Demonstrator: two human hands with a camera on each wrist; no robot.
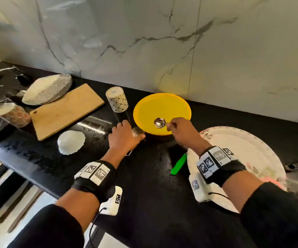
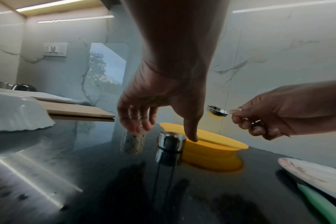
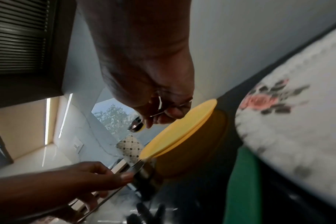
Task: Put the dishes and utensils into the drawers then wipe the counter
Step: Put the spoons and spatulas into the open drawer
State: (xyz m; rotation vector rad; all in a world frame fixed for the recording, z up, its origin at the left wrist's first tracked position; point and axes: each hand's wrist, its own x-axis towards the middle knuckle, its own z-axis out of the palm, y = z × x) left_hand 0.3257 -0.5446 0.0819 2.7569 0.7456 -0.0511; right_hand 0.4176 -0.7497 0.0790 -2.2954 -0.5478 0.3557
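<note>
My right hand [image 1: 171, 125] pinches the wire handle of a small steel measuring spoon [image 1: 160, 122] and holds it just above an upturned yellow plate [image 1: 162, 108]. In the right wrist view the spoon [image 3: 136, 125] hangs over the plate's rim [image 3: 182, 130]. To the plate's left a steel measuring cup [image 2: 171, 141] stands on the black counter [image 1: 153, 194], its wire handle pointing toward me. My left hand [image 2: 165, 133] hovers over it with straight fingers [image 2: 136, 122] on the far side and the thumb pointing down at its right. It holds nothing.
A large floral plate [image 1: 243, 158] lies at the right over a green-handled knife [image 1: 178, 164]. To the left are an upturned patterned cup [image 1: 117, 99], a wooden board [image 1: 66, 111], a white scalloped bowl [image 1: 71, 142], a patterned dish [image 1: 48, 88] and a floral cup [image 1: 13, 114].
</note>
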